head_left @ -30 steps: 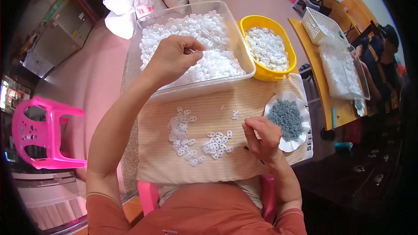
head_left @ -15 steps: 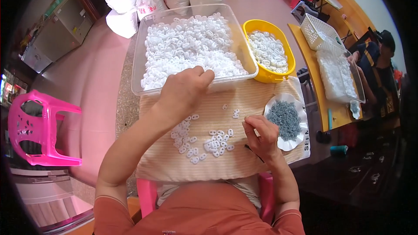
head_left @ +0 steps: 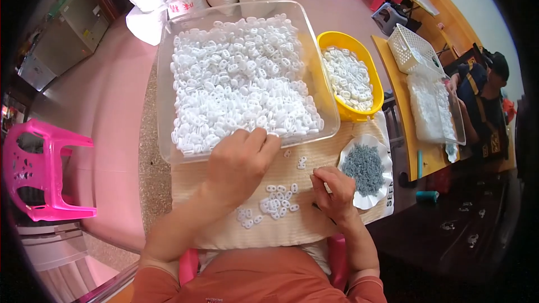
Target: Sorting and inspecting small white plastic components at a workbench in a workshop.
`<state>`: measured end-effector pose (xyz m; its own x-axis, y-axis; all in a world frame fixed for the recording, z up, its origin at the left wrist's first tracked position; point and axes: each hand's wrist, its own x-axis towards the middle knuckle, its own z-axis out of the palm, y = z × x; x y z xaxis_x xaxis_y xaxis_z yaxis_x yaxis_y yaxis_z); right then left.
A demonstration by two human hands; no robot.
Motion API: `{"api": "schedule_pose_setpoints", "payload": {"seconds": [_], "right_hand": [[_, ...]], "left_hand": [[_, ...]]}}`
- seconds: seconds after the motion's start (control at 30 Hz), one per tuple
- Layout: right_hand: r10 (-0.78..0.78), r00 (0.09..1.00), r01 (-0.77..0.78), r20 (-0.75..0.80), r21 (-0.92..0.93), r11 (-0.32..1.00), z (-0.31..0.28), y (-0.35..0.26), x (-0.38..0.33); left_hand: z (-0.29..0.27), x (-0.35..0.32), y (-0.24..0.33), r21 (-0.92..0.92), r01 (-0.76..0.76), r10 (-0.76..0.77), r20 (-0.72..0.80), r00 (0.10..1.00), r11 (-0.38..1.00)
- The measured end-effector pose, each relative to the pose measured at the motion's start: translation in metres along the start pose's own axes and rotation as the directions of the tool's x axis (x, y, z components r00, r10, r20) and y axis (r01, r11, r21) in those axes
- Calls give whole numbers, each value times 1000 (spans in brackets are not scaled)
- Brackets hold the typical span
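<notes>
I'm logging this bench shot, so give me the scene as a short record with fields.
left hand: palm down at the near rim of the clear tray, which holds white plastic rings
right hand: fingers pinched, contents too small to tell
loose white rings: on beige cloth
yellow tub: white rings
white dish: small grey parts

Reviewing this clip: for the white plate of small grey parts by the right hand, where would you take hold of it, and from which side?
Probably the wavy rim of the white plate at its near-right edge, coming from the person's right. The grey parts are heaped in the middle, so only the rim is bare; the right hand overlaps its left side and the yellow tub sits close behind it.
</notes>
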<state>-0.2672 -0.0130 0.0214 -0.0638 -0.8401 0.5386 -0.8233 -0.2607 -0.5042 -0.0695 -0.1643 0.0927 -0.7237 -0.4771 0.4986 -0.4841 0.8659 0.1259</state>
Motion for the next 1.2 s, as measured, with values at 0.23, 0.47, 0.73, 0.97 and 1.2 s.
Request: {"api": "schedule_pose_setpoints", "payload": {"seconds": [0.23,0.47,0.73,0.97,1.2], "right_hand": [[-13,998,13,-58,-11,1000,1,4,9],[-12,998,15,-61,42,999,2,7,12],[-8,999,10,-50,54,999,5,6,15],[7,1000,-6,-12,44,999,5,6,13],[45,998,-47,41,60,997,1,-3,13]], "left_hand": [[7,-8,0,48,-55,58,-60,997,997],[5,-8,1,5,-49,49,-11,999,999],[9,-5,-4,-24,-51,50,-50,997,998],[7,-4,-4,-25,-42,41,-46,998,999],[6,-3,-7,-22,-32,31,-39,999,999]]}}
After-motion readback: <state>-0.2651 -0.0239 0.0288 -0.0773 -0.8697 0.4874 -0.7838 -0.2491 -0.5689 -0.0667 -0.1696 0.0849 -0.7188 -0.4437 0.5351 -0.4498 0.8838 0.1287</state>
